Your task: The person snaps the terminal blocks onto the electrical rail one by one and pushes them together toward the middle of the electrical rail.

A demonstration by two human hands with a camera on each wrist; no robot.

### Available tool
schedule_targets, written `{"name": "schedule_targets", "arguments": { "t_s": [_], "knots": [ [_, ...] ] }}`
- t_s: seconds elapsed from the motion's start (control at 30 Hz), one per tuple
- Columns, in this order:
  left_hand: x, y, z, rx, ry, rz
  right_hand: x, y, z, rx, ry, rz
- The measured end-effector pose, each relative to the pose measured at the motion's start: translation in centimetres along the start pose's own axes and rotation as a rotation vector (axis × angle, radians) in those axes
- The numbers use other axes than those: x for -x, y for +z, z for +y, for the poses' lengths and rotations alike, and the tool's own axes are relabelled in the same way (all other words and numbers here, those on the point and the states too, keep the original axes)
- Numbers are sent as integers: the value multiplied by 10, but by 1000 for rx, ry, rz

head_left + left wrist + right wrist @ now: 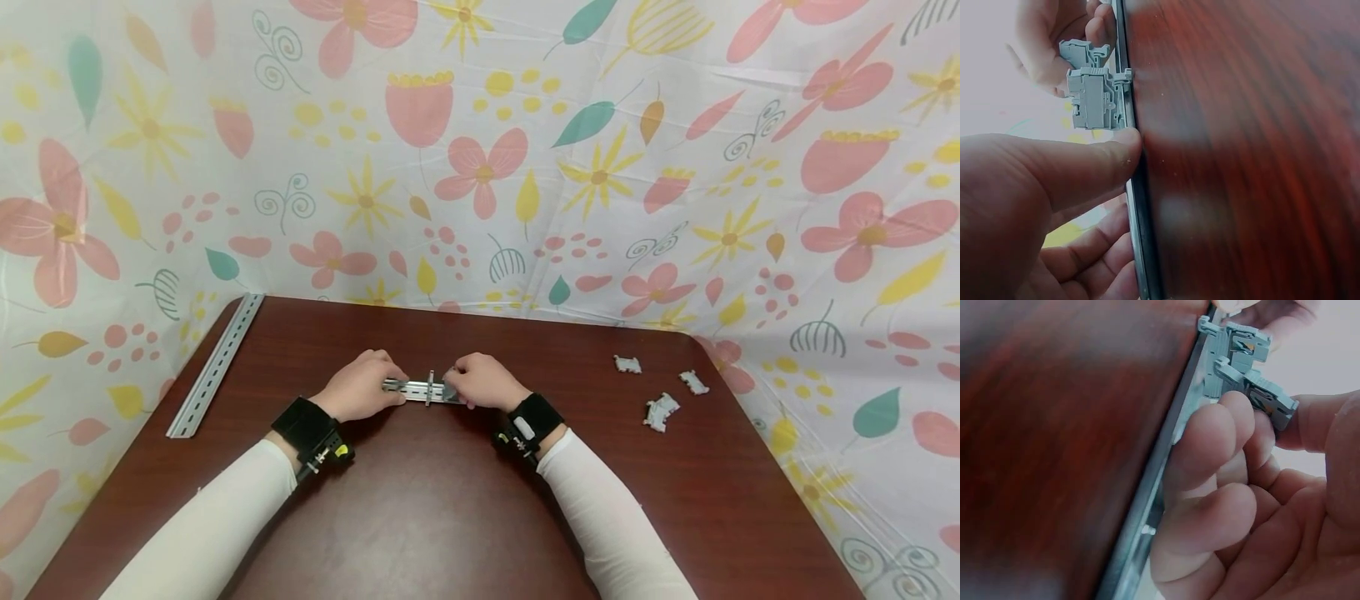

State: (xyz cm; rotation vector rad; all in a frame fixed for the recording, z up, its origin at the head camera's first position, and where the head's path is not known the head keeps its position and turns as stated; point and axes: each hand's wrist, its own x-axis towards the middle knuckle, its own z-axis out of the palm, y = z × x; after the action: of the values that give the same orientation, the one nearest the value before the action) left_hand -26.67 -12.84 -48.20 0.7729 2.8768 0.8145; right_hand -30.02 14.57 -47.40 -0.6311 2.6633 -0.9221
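Note:
A short slotted metal DIN rail (414, 391) lies on the table between the hands. My left hand (362, 387) grips its left part, thumb along the near edge and fingers at the far side. One grey terminal block (1092, 100) stands upright on the rail, just beyond the left thumb. My right hand (486, 382) pinches a second grey terminal block (1270, 400) between thumb and fingers. That block is tilted beside the first, over the rail; whether its foot touches the rail is hidden by the fingers.
A longer slotted rail (217, 367) lies along the table's left edge. Several loose grey terminal blocks (661, 412) lie at the right, one (627, 364) farther back and another (693, 382) near the right edge. A floral cloth (480, 250) hangs behind the brown table (420, 517).

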Motion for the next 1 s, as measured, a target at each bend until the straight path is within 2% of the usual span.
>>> {"name": "schedule_targets", "arguments": {
  "t_s": [0.23,0.53,0.83,1.0],
  "knots": [
    [1,-2,0,5,-6,4,-8,1,-7,75,28,-32],
    [-1,1,-3,6,-15,3,-12,1,-17,98,91,-48],
    [-4,4,-5,-12,15,16,-11,0,-23,139,99,-56],
    [-3,5,-6,-13,10,18,-11,2,-25,157,107,-61]
  ]
}}
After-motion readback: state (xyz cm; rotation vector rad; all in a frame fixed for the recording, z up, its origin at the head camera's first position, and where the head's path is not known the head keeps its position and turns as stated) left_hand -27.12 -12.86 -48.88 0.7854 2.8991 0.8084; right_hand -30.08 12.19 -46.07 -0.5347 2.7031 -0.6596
